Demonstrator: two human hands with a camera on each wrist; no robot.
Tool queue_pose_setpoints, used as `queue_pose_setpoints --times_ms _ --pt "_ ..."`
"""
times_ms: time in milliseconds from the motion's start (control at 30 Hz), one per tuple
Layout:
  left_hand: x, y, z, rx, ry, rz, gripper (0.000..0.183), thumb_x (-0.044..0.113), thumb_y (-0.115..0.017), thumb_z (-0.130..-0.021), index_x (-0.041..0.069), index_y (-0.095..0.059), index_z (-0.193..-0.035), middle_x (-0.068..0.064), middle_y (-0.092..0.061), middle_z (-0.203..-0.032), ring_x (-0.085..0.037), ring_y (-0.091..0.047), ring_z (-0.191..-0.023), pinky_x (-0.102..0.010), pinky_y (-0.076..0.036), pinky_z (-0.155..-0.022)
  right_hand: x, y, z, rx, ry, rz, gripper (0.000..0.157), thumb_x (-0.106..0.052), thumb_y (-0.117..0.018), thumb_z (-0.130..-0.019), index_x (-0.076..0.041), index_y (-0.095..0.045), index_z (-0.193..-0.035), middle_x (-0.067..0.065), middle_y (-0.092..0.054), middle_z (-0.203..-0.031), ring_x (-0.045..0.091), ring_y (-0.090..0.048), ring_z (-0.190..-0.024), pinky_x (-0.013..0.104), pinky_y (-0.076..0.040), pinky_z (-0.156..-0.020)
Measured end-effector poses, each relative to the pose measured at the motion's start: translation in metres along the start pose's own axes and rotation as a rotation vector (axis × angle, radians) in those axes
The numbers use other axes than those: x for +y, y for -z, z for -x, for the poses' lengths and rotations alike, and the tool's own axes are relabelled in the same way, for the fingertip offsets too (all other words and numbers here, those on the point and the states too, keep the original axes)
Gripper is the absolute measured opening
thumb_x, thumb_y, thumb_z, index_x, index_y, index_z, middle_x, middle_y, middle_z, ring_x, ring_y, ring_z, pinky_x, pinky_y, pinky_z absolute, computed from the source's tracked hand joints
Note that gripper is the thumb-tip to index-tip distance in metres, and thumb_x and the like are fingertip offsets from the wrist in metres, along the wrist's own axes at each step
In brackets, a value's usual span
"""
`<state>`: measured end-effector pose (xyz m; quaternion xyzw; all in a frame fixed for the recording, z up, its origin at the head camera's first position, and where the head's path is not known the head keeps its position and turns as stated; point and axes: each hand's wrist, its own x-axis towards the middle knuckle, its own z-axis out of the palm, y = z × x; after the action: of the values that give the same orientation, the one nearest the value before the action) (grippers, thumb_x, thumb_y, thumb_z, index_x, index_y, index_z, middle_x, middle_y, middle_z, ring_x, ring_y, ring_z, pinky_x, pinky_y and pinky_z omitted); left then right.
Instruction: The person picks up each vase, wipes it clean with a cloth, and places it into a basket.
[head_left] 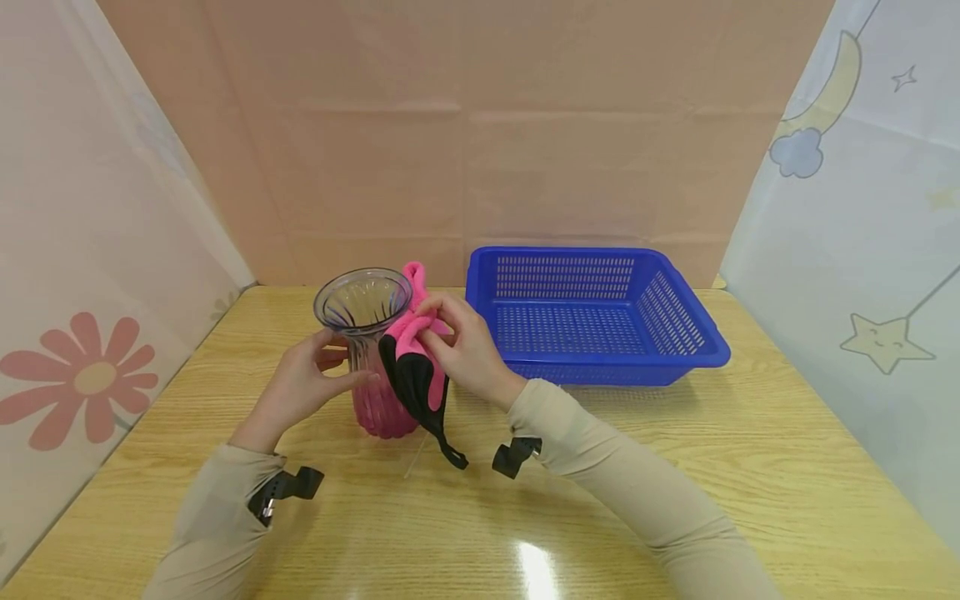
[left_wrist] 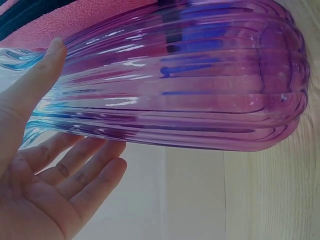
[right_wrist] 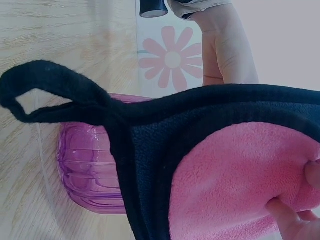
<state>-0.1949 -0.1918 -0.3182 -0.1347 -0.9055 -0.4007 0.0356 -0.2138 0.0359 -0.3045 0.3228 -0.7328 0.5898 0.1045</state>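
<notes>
A ribbed glass vase [head_left: 384,410], clear at its flared rim and pink-purple towards the base, stands tilted slightly on the table. My left hand [head_left: 296,383] holds it around the neck, thumb on the near side and fingertips [left_wrist: 114,148] against the other. Beside the rim, my right hand [head_left: 474,348] pinches a pink and black hand towel [head_left: 414,383] between thumb and fingers. The towel drapes down along the vase's right side, its black hanging loop [right_wrist: 45,90] dangling near the table. Part of the vase is hidden behind the towel in the right wrist view.
A blue plastic basket [head_left: 600,372] with slotted walls sits at the back right of the wooden table [head_left: 420,542]. Fabric walls stand behind and on both sides. A thin pale strip [head_left: 415,458] lies on the table in front of the vase.
</notes>
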Motion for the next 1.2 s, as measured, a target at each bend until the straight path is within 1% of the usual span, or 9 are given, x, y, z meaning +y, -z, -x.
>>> queue_pose_setpoints --times_ms 267,433,533,800,900,1000,1200 --pt "0.0012 -0.0004 0.0023 0.010 0.005 0.007 0.064 0.029 -0.074 -0.079 0.002 -0.047 -0.130 -0.023 -0.057 -0.122 -0.044 -0.057 -0.113 -0.052 -0.050 -0.094 0.0019 -0.0034 0.0024 -0.009 0.013 -0.008 0.016 0.008 -0.057 -0.086 0.004 -0.052 -0.100 0.020 -0.052 -0.106 0.030 -0.060 -0.106 0.027 -0.057 -0.084" --pt "0.0037 0.0003 0.0036 0.007 0.011 0.002 0.064 0.031 -0.074 -0.080 0.002 -0.047 -0.130 -0.024 -0.057 -0.122 -0.045 -0.056 -0.114 -0.053 -0.049 -0.094 0.0036 -0.0053 0.0032 -0.005 0.027 0.007 0.015 0.009 -0.058 -0.085 0.004 -0.053 -0.099 0.020 -0.053 -0.105 0.029 -0.060 -0.105 0.028 -0.057 -0.084" --pt "0.0040 0.0006 0.0039 0.008 0.015 0.005 0.063 0.029 -0.074 -0.080 0.001 -0.047 -0.130 -0.024 -0.057 -0.122 -0.044 -0.056 -0.114 -0.053 -0.049 -0.095 0.0042 -0.0060 0.0032 -0.011 0.019 0.019 0.015 0.008 -0.058 -0.086 0.003 -0.054 -0.099 0.019 -0.054 -0.105 0.028 -0.059 -0.103 0.028 -0.057 -0.084" --pt "0.0038 0.0007 0.0042 0.012 0.015 0.010 0.061 0.028 -0.074 -0.080 0.001 -0.048 -0.128 -0.024 -0.056 -0.122 -0.045 -0.056 -0.114 -0.052 -0.049 -0.095 0.0037 -0.0072 0.0036 -0.020 0.033 0.100 0.013 0.005 -0.059 -0.085 0.001 -0.056 -0.097 0.017 -0.056 -0.104 0.027 -0.059 -0.103 0.029 -0.057 -0.084" --pt "0.0037 0.0008 0.0045 0.013 0.015 0.009 0.060 0.026 -0.074 -0.080 0.001 -0.048 -0.128 -0.024 -0.056 -0.122 -0.045 -0.056 -0.114 -0.052 -0.050 -0.094 0.0041 -0.0076 0.0040 -0.026 0.021 0.135 0.013 0.004 -0.059 -0.085 -0.001 -0.057 -0.097 0.015 -0.057 -0.103 0.025 -0.057 -0.102 0.028 -0.057 -0.084" --pt "0.0038 0.0008 0.0046 0.012 0.018 0.009 0.059 0.025 -0.074 -0.080 0.000 -0.048 -0.128 -0.024 -0.056 -0.122 -0.045 -0.056 -0.114 -0.052 -0.050 -0.093 0.0039 -0.0079 0.0046 -0.037 0.003 0.146 0.011 0.003 -0.059 -0.086 -0.002 -0.057 -0.096 0.014 -0.057 -0.103 0.023 -0.057 -0.102 0.026 -0.057 -0.085" --pt "0.0019 0.0004 0.0037 0.012 0.020 0.002 0.056 0.022 -0.073 -0.080 -0.001 -0.049 -0.125 -0.024 -0.055 -0.122 -0.046 -0.056 -0.113 -0.053 -0.050 -0.093 0.0037 -0.0086 0.0055 -0.064 0.000 0.186 0.009 0.000 -0.060 -0.087 -0.004 -0.058 -0.095 0.011 -0.058 -0.104 0.021 -0.057 -0.104 0.023 -0.056 -0.084"
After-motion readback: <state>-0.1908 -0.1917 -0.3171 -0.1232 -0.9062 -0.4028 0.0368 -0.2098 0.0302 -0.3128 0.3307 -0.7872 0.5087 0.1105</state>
